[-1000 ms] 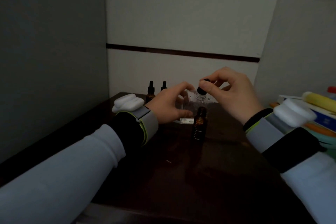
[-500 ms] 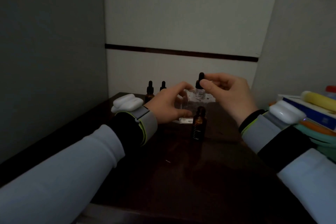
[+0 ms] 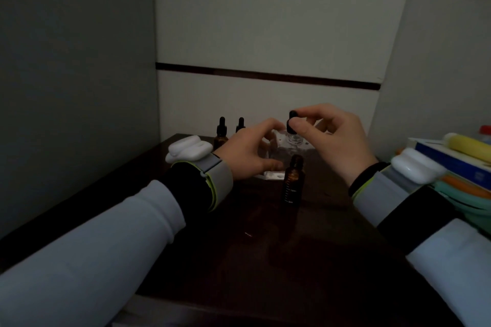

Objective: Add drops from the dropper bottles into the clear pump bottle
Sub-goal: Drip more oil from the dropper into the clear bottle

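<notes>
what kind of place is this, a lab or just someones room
Most likely a corner of someone's room at home, not a lab: a dark wooden table set against plain pale walls, a loose stack of books at its right edge, and a few small amber dropper bottles at the back.

Table (image 3: 265,260): dark wood, polished, faint gloss
Amber bottle (image 3: 293,183): brown glass, smooth
Clear bottle (image 3: 295,138), at its 12 o'clock: transparent, smooth, glass or plastic unclear
Dropper (image 3: 292,121): black, matt
Sleeves (image 3: 106,247): pale soft cloth
Pods (image 3: 186,150): white smooth plastic
</notes>
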Demonstrator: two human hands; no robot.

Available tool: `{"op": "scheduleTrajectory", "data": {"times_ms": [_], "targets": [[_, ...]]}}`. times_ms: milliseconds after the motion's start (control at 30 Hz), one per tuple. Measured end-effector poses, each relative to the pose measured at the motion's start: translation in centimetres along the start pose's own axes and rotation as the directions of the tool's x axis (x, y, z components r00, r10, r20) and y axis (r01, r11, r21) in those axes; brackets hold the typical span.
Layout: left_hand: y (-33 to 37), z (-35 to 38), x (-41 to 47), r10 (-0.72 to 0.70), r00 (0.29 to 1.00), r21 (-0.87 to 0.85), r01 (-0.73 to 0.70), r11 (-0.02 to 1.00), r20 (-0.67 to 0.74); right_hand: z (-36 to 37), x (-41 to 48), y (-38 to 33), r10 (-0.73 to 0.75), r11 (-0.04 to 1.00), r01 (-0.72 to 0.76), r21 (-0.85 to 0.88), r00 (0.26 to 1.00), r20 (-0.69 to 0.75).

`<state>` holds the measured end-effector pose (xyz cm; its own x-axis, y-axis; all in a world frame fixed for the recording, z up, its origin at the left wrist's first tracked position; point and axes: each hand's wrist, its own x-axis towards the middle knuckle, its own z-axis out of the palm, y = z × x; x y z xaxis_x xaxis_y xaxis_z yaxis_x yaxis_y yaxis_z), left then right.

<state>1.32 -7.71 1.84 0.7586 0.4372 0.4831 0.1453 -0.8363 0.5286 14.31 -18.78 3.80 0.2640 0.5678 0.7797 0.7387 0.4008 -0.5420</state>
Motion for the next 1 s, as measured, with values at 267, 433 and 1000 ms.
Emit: {"op": "scheduleTrajectory", "data": {"times_ms": [267,433,1000], "targets": [[0.0,0.0,0.0,0.001,1.0,0.001,-0.001,1.0,0.001,0.1,0.0,0.1,-0.02,1.0,0.02,-0.003,0.993,-0.119],[0.0,0.0,-0.2,-0.006,1.0,-0.01,0.006,1.0,-0.003,-0.9,0.5,-1.5,0.019,0.969,0.06,0.239,0.949,-0.316],[0.3,-0.1,-0.2,-0.008,1.0,0.011,0.008,1.0,-0.001,-0.8,0.3,-1.2,0.043,0.997,-0.028,0.075,0.978,-0.206]]}}
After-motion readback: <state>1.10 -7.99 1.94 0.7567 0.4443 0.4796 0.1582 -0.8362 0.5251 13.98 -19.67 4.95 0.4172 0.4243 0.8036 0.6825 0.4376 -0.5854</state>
